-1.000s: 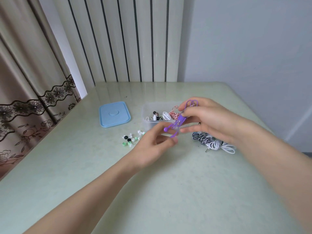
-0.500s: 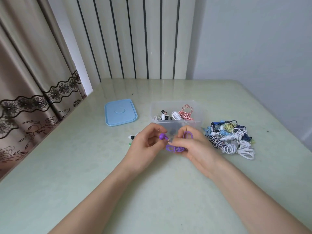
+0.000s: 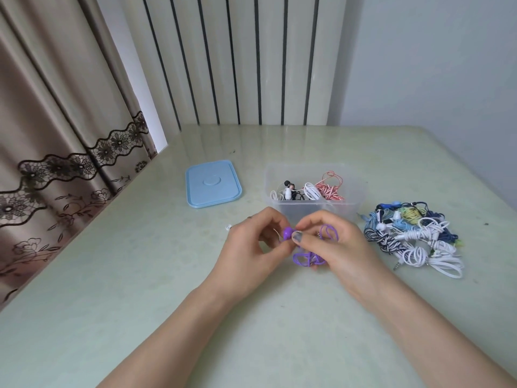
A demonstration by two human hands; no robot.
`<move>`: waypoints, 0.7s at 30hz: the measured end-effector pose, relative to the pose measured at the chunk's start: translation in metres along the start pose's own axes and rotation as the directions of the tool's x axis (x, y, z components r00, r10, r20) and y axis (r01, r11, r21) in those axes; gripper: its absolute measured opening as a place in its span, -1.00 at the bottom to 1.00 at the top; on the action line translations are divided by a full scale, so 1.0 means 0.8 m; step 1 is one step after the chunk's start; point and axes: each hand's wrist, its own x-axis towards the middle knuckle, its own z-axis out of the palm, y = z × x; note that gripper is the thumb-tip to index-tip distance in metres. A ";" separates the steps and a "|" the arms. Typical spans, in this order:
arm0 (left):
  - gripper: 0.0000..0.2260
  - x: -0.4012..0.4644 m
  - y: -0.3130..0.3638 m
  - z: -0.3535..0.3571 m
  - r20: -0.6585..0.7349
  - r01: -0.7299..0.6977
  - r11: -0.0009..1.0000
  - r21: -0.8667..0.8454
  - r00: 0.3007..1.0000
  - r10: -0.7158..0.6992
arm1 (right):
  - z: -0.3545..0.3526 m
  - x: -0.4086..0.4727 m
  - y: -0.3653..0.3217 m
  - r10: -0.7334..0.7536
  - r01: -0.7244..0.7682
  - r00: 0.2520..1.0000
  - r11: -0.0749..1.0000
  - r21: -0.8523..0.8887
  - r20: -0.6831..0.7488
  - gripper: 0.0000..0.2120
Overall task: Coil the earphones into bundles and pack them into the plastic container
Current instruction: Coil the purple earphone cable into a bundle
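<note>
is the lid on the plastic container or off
Off. The blue lid lies flat on the table, left of the open-topped plastic container and apart from it; coiled earphones show inside.

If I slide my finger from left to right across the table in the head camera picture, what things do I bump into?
Flat light-blue plastic lid → clear plastic container → tangled pile of white, blue and striped earphones.

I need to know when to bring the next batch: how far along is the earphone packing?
Early on. A few bundles, white, black and red-striped, already lie in the plastic container. The left hand and right hand both hold the purple earphones, partly looped. A large pile of earphones waits on the table, and the blue lid is off.
</note>
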 end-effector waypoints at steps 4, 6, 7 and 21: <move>-0.77 0.004 -0.007 -0.021 0.064 -0.006 0.994 0.110 0.998 -0.001 | 0.000 0.002 0.006 0.010 -0.010 1.000 1.000 0.010 0.023 -0.94; -0.76 0.006 -0.014 -0.034 0.048 -0.008 0.986 0.164 0.999 0.000 | -0.001 0.003 0.007 0.020 -0.020 1.000 0.999 0.030 0.010 -0.86; -0.75 0.006 -0.016 -0.040 0.010 0.010 0.983 0.186 1.000 -0.012 | -0.003 0.003 0.007 0.025 -0.025 1.000 0.999 0.040 -0.005 -0.82; -0.80 0.006 -0.034 -0.043 0.092 -0.089 0.872 0.481 0.994 0.051 | -0.006 0.005 0.006 0.065 -0.060 0.997 0.991 0.117 -0.040 -0.79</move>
